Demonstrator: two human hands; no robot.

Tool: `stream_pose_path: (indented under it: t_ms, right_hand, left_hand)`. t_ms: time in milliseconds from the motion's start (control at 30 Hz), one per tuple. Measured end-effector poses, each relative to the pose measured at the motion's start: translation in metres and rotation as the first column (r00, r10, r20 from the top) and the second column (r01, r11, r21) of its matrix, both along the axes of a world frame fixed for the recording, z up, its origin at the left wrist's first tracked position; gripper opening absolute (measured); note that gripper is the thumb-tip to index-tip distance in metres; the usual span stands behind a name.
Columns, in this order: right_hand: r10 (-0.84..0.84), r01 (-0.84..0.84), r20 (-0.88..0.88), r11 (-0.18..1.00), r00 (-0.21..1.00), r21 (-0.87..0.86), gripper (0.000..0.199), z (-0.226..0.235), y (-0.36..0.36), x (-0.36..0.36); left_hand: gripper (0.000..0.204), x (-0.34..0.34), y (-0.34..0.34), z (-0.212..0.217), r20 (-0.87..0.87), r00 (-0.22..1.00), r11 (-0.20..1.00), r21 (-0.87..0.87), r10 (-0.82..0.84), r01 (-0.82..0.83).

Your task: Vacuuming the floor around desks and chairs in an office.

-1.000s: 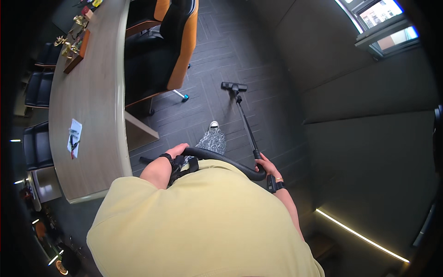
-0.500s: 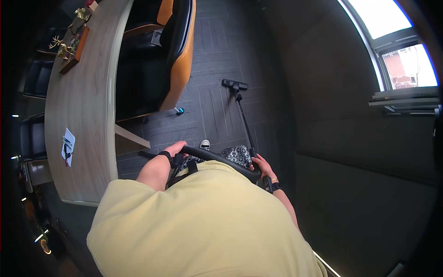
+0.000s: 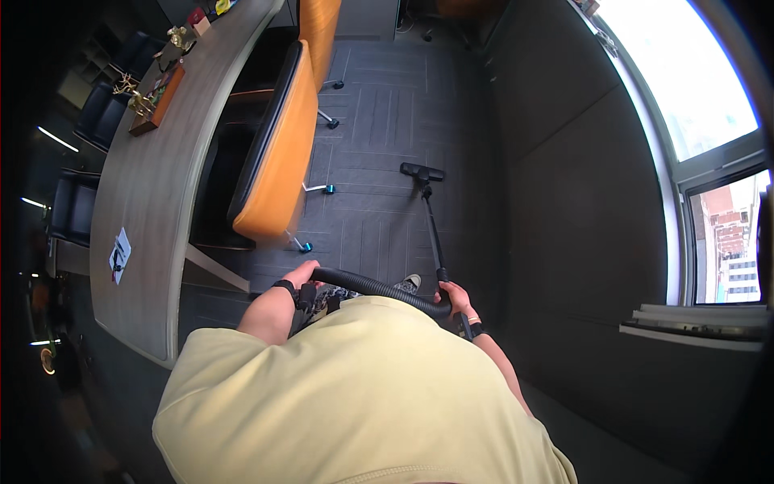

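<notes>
My right hand (image 3: 456, 298) is closed round the upper end of a black vacuum cleaner wand (image 3: 434, 234), in front of my right hip. The wand runs forward to a wide floor head (image 3: 422, 172), which lies flat on the dark patterned carpet. From the handle a ribbed black hose (image 3: 375, 286) curves across my waist to the left. There my left hand (image 3: 301, 275) is closed at the hose's other end; its fingers are partly hidden. Black parts by my left wrist are too covered to make out.
To the left stands a long grey wooden table (image 3: 153, 202) with papers (image 3: 120, 256) and a wooden tray (image 3: 157, 101). Orange-backed wheeled chairs (image 3: 278, 153) are tucked along it. A dark wall (image 3: 572, 161) with a window (image 3: 730, 242) closes off the right.
The view has shifted, showing more of the far floor and window, and more of the chairs' orange backs. The floor head sits slightly lower in view. Both hands keep their holds.
</notes>
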State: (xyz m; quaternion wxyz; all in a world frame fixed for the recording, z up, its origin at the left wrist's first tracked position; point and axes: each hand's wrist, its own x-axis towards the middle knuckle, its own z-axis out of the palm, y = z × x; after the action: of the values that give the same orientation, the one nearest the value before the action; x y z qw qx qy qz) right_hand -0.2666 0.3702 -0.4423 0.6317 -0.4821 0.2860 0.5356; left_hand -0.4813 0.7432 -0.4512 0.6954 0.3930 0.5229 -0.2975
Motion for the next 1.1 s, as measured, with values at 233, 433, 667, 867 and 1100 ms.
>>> stream_pose_path:
  t_ms: [233,433,667,867,1100]
  right_hand:
    - [0.067,-0.068,-0.019,0.997,0.998,-0.028,0.013,-0.004,-0.007,0.088]
    - [0.089,-0.088,0.043,0.996,0.995,-0.028,0.005,-0.011,0.004,0.164]
    - [0.168,-0.164,0.075,0.985,0.983,-0.054,0.017,-0.017,0.03,0.304]
    - [0.203,-0.2,0.009,0.973,0.979,-0.117,0.03,-0.007,0.086,0.407]
    - [0.26,-0.257,0.005,0.959,0.966,-0.119,0.052,-0.003,0.151,0.495]
  left_hand:
    - [0.023,0.082,-0.04,0.024,0.035,0.998,0.981,0.181,0.058,-0.064]
    - [0.023,0.131,-0.027,-0.006,0.017,0.999,0.991,0.125,0.047,-0.049]
    - [0.025,0.278,0.009,-0.069,0.235,0.955,0.963,0.241,-0.179,0.122]
    - [0.021,0.41,0.067,-0.058,0.017,0.999,0.999,0.012,-0.048,0.048]
    - [0.02,0.458,0.101,-0.07,0.025,1.0,0.999,-0.037,-0.014,0.015]
